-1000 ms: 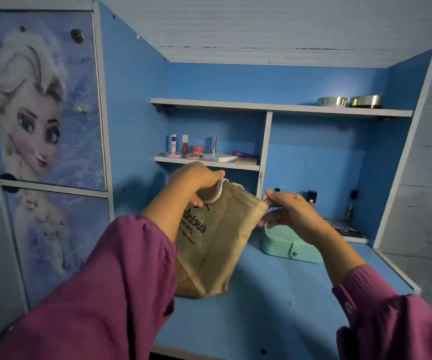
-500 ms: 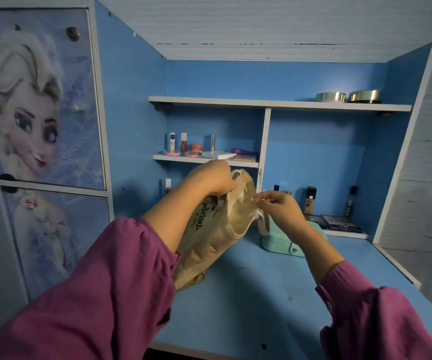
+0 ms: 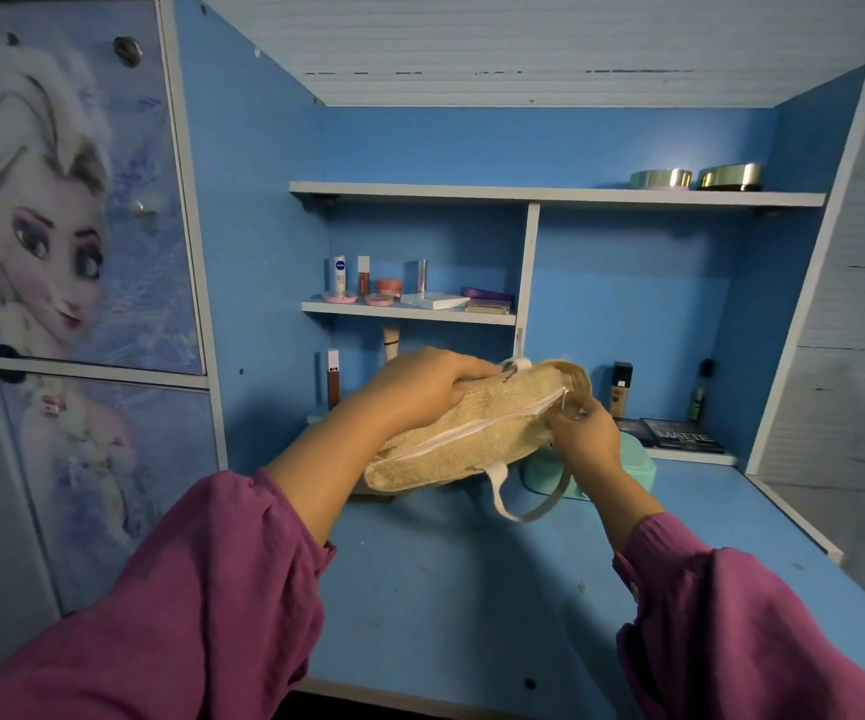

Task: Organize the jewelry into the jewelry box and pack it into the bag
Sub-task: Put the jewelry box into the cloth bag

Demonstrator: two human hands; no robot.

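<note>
Bag (image 3: pixel 477 433) now flat, zipper (image 3: pixel 482 426) upward

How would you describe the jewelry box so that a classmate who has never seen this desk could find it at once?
Start at the blue desk and the tan woven bag held above it. Just behind the right hand sits the jewelry box, resting on the desktop. It is the only mint-green, rounded case there; the dark flat palettes beside it are black.

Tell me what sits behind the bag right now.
Behind the bag, a mint green jewelry box rests on the desk, mostly covered by the bag and the right hand. The bag's zip looks closed, so its inside cannot be seen.
</note>
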